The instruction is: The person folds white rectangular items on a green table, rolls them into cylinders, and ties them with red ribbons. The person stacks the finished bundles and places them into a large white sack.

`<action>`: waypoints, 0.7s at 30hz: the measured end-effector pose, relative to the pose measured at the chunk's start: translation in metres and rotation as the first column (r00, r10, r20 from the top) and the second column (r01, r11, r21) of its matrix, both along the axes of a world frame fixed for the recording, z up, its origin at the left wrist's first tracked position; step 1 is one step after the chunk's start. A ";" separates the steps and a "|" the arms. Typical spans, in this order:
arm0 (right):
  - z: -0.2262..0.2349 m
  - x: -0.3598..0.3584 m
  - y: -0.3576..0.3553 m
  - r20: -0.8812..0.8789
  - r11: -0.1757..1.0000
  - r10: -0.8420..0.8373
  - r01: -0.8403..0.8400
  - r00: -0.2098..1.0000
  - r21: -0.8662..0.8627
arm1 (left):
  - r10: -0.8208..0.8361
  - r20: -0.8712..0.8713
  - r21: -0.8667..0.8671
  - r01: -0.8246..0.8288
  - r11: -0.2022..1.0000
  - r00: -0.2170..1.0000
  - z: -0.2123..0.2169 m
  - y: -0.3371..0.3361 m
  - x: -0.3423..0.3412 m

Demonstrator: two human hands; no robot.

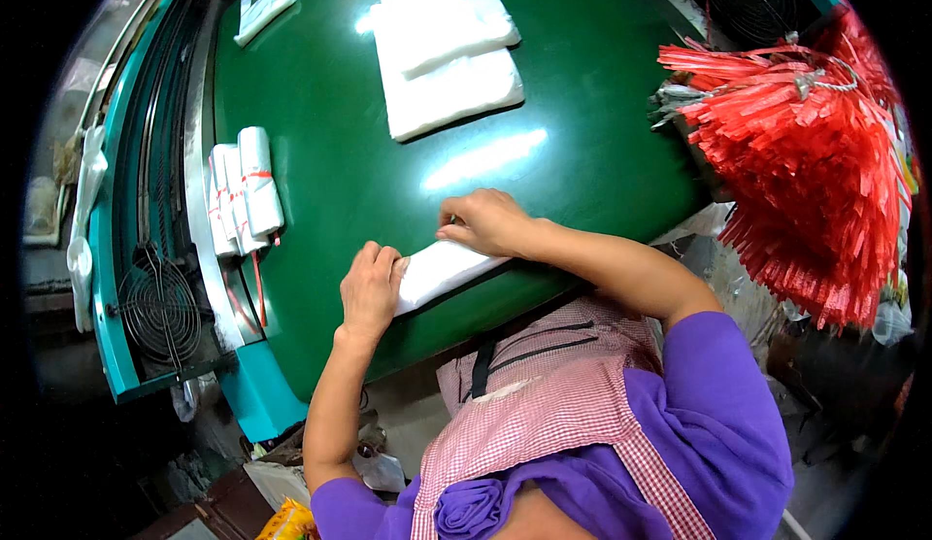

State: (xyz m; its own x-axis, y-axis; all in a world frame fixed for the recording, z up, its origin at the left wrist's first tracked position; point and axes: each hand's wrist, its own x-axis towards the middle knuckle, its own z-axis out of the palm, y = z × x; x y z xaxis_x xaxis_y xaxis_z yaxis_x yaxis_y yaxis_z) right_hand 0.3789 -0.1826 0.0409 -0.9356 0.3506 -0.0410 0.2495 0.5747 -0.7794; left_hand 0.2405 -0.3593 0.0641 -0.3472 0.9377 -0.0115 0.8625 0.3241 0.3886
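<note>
Both hands' grip presses flat, not clenched: left hand and right hand fold a white bag stack between them. Left of that grip lie tied bundles; beyond, unfolded bags wait on the green surface.

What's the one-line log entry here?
left hand: pressing folded white bags | right hand: pressing same bags | surface: green table
</note>
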 end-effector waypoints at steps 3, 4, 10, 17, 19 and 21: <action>-0.003 0.001 0.022 -0.274 0.948 -0.182 0.094 0.944 -0.305 | -0.140 0.008 0.158 0.137 0.978 0.990 -0.005 0.010 0.014; 0.004 0.011 0.044 0.025 0.684 -0.406 0.322 0.914 -0.654 | -0.183 -0.001 0.193 0.180 0.965 0.983 -0.007 0.010 0.022; 0.015 0.105 0.215 -0.085 0.066 -0.991 0.168 -0.108 -0.984 | -0.096 0.400 -0.127 0.159 0.979 0.911 -0.002 0.025 0.026; 0.019 0.058 0.178 -0.403 0.379 -0.914 0.456 0.047 -0.805 | 0.077 0.725 0.023 -0.135 0.991 0.685 -0.004 -0.018 0.047; 0.008 0.039 0.136 -0.375 0.445 -0.895 0.499 0.240 -0.743 | 0.104 0.930 0.018 -0.328 0.944 0.352 -0.010 -0.034 0.044; -0.002 0.027 0.090 -0.295 0.501 -0.847 0.477 0.443 -0.722 | 0.054 0.983 0.020 -0.396 0.918 0.175 -0.008 -0.041 0.036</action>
State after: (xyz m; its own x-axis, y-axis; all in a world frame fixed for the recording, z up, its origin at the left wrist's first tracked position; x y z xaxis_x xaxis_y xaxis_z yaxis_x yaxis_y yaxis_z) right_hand 0.4056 -0.0929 0.0392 -0.2784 0.9605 -0.0032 -0.2065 -0.0631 -0.9764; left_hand 0.2770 -0.4000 0.0557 -0.4222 0.8465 -0.3242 -0.3276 0.1909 0.9253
